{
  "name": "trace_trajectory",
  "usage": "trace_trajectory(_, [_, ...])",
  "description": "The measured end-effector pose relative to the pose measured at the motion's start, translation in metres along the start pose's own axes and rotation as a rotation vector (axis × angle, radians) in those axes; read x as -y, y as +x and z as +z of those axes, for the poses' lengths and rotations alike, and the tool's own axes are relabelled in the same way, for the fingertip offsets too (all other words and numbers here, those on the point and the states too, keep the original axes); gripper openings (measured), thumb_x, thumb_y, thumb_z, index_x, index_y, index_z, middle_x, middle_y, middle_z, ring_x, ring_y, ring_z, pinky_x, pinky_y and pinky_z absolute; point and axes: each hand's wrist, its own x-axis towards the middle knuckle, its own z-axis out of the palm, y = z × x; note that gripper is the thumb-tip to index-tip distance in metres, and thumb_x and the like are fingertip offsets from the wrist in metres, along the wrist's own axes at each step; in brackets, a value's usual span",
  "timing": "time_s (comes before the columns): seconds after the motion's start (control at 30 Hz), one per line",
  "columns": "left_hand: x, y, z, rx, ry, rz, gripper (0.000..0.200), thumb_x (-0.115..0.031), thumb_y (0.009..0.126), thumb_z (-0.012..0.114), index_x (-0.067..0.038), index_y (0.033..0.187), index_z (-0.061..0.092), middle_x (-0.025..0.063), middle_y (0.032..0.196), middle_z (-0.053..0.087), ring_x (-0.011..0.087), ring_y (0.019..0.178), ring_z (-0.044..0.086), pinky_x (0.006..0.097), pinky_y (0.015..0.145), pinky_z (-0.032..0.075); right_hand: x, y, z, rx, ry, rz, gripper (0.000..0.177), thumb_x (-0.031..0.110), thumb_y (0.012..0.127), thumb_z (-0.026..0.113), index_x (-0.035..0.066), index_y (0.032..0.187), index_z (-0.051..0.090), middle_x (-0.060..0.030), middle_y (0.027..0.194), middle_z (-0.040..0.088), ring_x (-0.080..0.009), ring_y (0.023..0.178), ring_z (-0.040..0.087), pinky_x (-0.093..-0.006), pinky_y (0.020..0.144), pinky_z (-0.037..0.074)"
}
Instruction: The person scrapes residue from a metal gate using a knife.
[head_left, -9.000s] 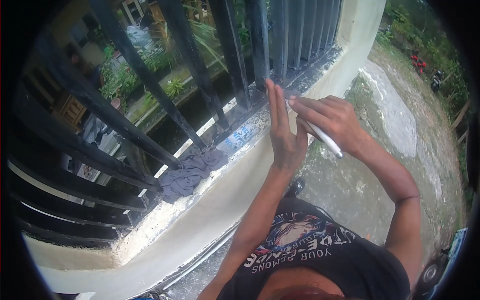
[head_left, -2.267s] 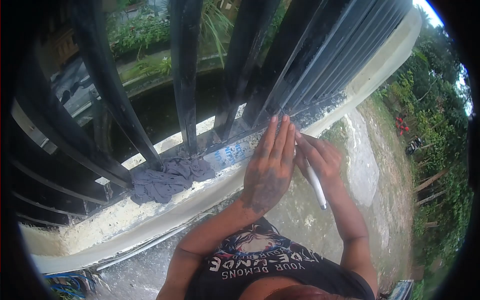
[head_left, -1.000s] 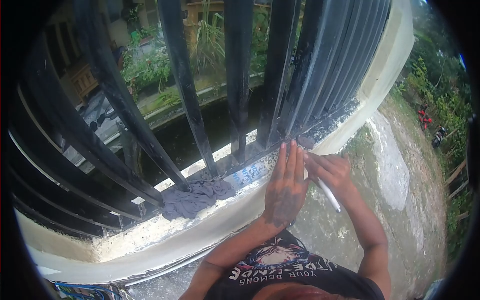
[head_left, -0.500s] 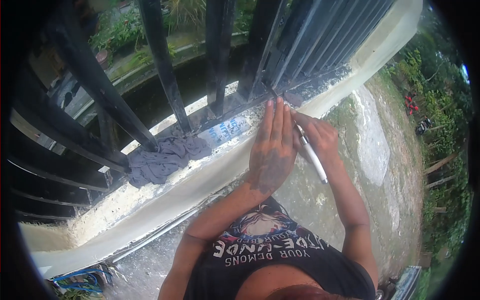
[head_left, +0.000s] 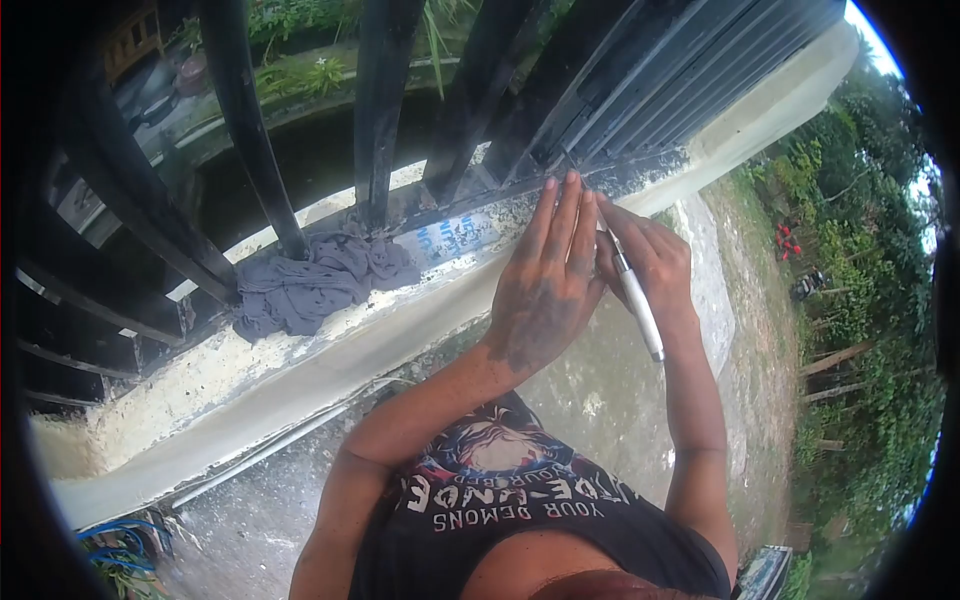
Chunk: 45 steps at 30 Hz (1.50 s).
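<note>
My left hand [head_left: 545, 285] has its fingers stretched out and close together, back up, with the fingertips at the base of the dark bars [head_left: 375, 120]. Beside it my right hand [head_left: 655, 255] is closed around a slim tool with a white handle [head_left: 637, 308], whose handle end points down toward me. The tool's working end is hidden by my fingers. Left of my hands, a crumpled grey cloth [head_left: 310, 285] lies on the paint-flecked ledge [head_left: 240, 370]. A pale strip with blue lettering [head_left: 445, 238] lies between the cloth and my left hand.
The pale wall [head_left: 300, 395] runs diagonally below the bars. Blue cords [head_left: 125, 550] show at the lower left. Beyond the ledge at right are concrete ground [head_left: 705, 260], shrubs and trees [head_left: 870, 300], and a small red item [head_left: 787, 241]. Plants stand behind the bars.
The view has shifted, so the cloth and bars appear farther left. My fingertips sit slightly higher in the picture. The small grey piece beside them is no longer visible. My right hand keeps its hold.
</note>
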Motion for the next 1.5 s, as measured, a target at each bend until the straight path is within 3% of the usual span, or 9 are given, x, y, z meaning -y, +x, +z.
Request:
trace_trajectory(0.37, [-0.002,0.013,0.007,-0.038,-0.106,0.029,0.102,-0.022,0.086,0.081,0.012,0.158,0.018,0.0335,0.164,0.022,0.0447,0.155,0.025,0.0479,0.127,0.03,-0.002,0.013,-0.014,-0.03,-0.039,0.021,0.06,0.003,0.08,0.078,0.011,0.138,0.067,-0.0122,0.097,0.077,-0.0243,0.077,0.076,-0.0369,0.069,0.061])
trace_trajectory(0.7, [0.006,0.017,0.008,-0.105,-0.224,0.037,0.106,-0.012,0.082,0.08,0.009,0.16,0.013,0.0335,0.165,0.017,0.0481,0.151,0.031,0.0487,0.123,0.038,0.002,0.012,-0.008,-0.031,-0.072,-0.031,0.057,0.004,0.077,0.077,0.006,0.133,0.068,-0.0119,0.093,0.076,-0.026,0.077,0.075,-0.0373,0.07,0.061])
trace_trajectory(0.77, [0.006,0.019,0.003,-0.079,-0.178,0.054,0.085,-0.012,0.089,0.073,0.022,0.15,0.026,0.039,0.16,0.023,0.0506,0.146,0.038,0.0432,0.117,0.047,0.002,0.012,-0.008,-0.02,-0.033,0.005,0.055,0.004,0.077,0.077,0.004,0.131,0.069,-0.0118,0.092,0.075,-0.0261,0.078,0.075,-0.0374,0.07,0.061])
trace_trajectory(0.87, [0.003,0.005,0.0,0.008,-0.264,-0.073,0.083,-0.01,0.089,0.071,0.023,0.15,0.025,0.0402,0.16,0.021,0.0508,0.143,0.043,0.0407,0.113,0.052,0.003,0.004,-0.002,0.109,0.013,0.036,0.056,0.005,0.076,0.078,0.004,0.131,0.069,-0.0122,0.092,0.075,-0.0261,0.079,0.075,-0.0374,0.07,0.06])
trace_trajectory(1.13, [0.005,0.002,-0.004,0.046,-0.22,-0.055,0.085,-0.016,0.091,0.07,0.026,0.149,0.023,0.045,0.159,0.016,0.0487,0.136,0.053,0.0335,0.104,0.057,0.001,0.0,0.002,0.113,-0.03,-0.029,0.061,0.009,0.075,0.079,0.003,0.134,0.067,-0.0109,0.094,0.075,-0.025,0.079,0.075,-0.0363,0.069,0.059])
trace_trajectory(1.23, [0.006,0.0,-0.003,0.039,-0.307,-0.115,0.108,-0.017,0.08,0.082,0.014,0.158,0.013,0.0347,0.166,0.01,0.0495,0.14,0.047,0.0414,0.103,0.058,0.006,0.003,0.0,0.16,-0.057,-0.036,0.058,0.008,0.075,0.079,0.003,0.132,0.067,-0.0114,0.095,0.076,-0.0247,0.079,0.075,-0.0362,0.068,0.058])
trace_trajectory(1.3, [0.005,0.006,-0.008,0.052,-0.325,-0.11,0.109,-0.015,0.079,0.082,0.013,0.158,0.012,0.0347,0.166,0.011,0.0495,0.141,0.046,0.0408,0.102,0.059,0.011,0.009,-0.004,0.121,-0.058,-0.036,0.057,0.009,0.076,0.079,0.003,0.131,0.068,-0.0115,0.094,0.076,-0.0246,0.078,0.075,-0.0364,0.068,0.058])
trace_trajectory(1.37, [0.003,0.012,-0.013,0.029,-0.282,-0.03,0.089,-0.012,0.088,0.073,0.026,0.149,0.021,0.0456,0.159,0.016,0.0522,0.131,0.055,0.036,0.1,0.059,0.009,0.006,-0.002,0.053,-0.059,0.0,0.056,0.01,0.077,0.079,0.003,0.131,0.068,-0.0105,0.092,0.075,-0.0243,0.076,0.074,-0.0362,0.067,0.058])
trace_trajectory(1.5, [0.008,0.001,-0.008,0.047,-0.333,-0.09,0.094,-0.012,0.086,0.075,0.026,0.15,0.017,0.0457,0.159,0.015,0.0543,0.132,0.053,0.0369,0.101,0.059,0.017,0.004,-0.001,0.178,-0.054,0.017,0.058,0.009,0.076,0.078,0.002,0.132,0.067,-0.0104,0.09,0.075,-0.0231,0.069,0.072,-0.0359,0.064,0.057])
